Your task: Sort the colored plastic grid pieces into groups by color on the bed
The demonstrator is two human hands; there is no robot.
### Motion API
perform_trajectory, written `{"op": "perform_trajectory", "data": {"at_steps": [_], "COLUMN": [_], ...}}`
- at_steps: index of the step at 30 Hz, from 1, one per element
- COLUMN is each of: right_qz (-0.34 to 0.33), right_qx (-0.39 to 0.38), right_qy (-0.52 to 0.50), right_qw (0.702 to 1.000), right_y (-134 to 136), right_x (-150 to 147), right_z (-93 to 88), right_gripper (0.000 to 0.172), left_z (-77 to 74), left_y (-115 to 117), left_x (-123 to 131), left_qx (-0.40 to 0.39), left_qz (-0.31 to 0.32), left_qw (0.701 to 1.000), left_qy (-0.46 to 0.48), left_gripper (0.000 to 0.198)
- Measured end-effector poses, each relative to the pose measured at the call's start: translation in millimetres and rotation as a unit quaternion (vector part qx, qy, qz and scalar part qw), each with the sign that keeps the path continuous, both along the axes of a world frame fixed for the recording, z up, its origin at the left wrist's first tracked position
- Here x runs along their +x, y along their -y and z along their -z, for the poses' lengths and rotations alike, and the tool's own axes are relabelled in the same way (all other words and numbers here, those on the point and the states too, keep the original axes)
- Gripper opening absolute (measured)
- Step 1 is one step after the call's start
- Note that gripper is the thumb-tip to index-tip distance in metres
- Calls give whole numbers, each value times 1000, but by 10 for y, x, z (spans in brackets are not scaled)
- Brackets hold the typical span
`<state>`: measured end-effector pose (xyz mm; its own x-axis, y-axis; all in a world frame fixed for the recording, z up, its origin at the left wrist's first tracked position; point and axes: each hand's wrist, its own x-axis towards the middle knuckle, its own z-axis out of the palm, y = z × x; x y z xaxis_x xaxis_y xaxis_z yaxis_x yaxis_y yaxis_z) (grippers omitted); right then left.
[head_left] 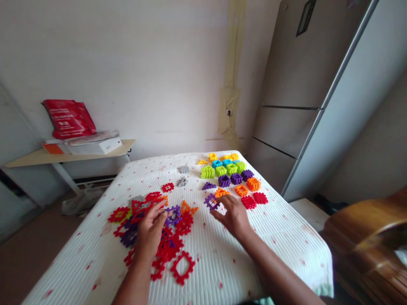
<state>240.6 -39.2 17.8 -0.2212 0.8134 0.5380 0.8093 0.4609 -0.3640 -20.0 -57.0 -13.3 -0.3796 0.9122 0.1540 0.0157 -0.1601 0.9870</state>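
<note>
My right hand [233, 214] pinches a flat purple interlocking tile [211, 202] with notched edges and holes, over the right part of the table. My left hand [152, 224] is over a loose pile of mostly red tiles [170, 248]. Its thumb and fingers close at the left edge of another purple tile [173, 216], which also has notched edges. An orange pointed piece [189, 208] lies just right of that tile. Beyond my right hand are sorted stacks: orange [253, 184], purple [224, 181], lime green [207, 172], blue [217, 164] and red [260, 198].
A white quilted cloth [219, 271] covers the table. Grey pieces [183, 169] and a red tile [168, 187] lie near its middle; yellow pieces [213, 157] stand at the back. A side table [28, 157] is left, a refrigerator [286, 97] right, wooden furniture [369, 237] lower right.
</note>
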Motion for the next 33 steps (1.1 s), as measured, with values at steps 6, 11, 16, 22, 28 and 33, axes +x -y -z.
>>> {"op": "perform_trajectory", "data": {"at_steps": [6,11,16,22,28,33], "right_qz": [256,294,290,299,304,296], "right_qx": [-32,-127,-143,-163,-180,-178], "right_qy": [42,104,124,138,150,148], "right_qw": [965,942,938,930,924,927], "right_y": [-764,-1098,-1194,-1257,-1239,-1230], "right_x": [652,757,724,735,709,702], "right_z": [-365,-348,-245,-165,-185,-201], "right_gripper": [28,29,27,30,31,31], "left_z": [-17,-29,0,-7,-42,-22], "left_y": [10,7,-10,-1,19,6], "left_x": [-3,-23,-40,-21,-7,-25], "left_qx": [-3,-17,-24,-29,-38,-36], "left_qz": [2,0,-5,-8,-9,-6], "left_qw": [1000,1000,1000,999,999,999], "left_qy": [-2,-4,1,-10,-17,-12], "left_gripper": [65,67,67,65,68,70]}}
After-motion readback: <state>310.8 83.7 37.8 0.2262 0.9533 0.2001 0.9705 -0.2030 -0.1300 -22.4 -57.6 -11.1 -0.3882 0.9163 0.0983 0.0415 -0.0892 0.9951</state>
